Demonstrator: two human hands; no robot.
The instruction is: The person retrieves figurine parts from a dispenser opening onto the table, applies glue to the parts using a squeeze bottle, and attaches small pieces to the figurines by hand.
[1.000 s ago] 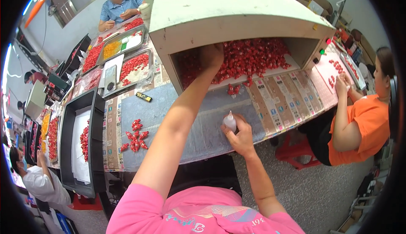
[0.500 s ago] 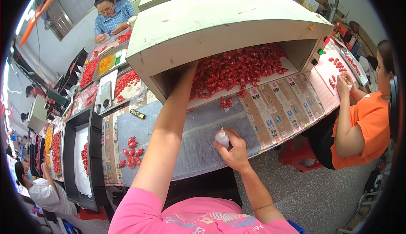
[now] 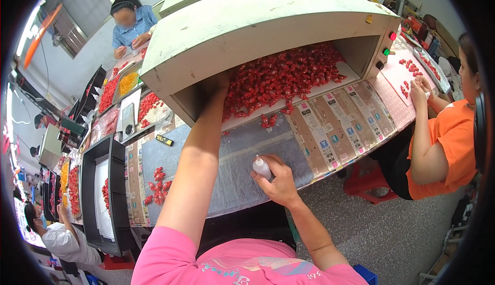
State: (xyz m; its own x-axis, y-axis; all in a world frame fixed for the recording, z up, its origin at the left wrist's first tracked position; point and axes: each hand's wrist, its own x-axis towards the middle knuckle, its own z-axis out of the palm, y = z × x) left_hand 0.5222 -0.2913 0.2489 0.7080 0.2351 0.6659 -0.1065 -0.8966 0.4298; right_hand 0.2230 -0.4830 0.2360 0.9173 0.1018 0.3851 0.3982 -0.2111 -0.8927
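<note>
L hand (image 3: 219, 83) is deep in the L side of the open-front metal box (image 3: 268, 19), arm nearly straight, reaching fwd & up from the pink sleeve. Hand's in shadow at the L edge of the red pieces (image 3: 289, 76) – can't tell if its fingers grip anything. R hand (image 3: 280, 182) is near the mat's front edge, elbow bent, fingers & thumb wrapped round a white squeeze bottle (image 3: 262, 167), nozzle up, slightly tilted. Hands well apart.

Box: big heap of red pcs on a white base, mostly mid & R. Small clump (image 3: 268, 121) just outside the opening, on the grey mat (image 3: 240, 177). Loose group of red pcs (image 3: 159, 187) at mat's L end, L of the forearm; black/yellow tube (image 3: 164, 139) above it.

Further L: black bin (image 3: 121, 192) w/ white sheet (image 3: 103, 220) & more red pcs (image 3: 105, 195) inside. Beyond – tray w/ yellow pcs (image 3: 128, 83), phone (image 3: 128, 117) nearby. Co-worker in orange (image 3: 446, 148) sits far R.
</note>
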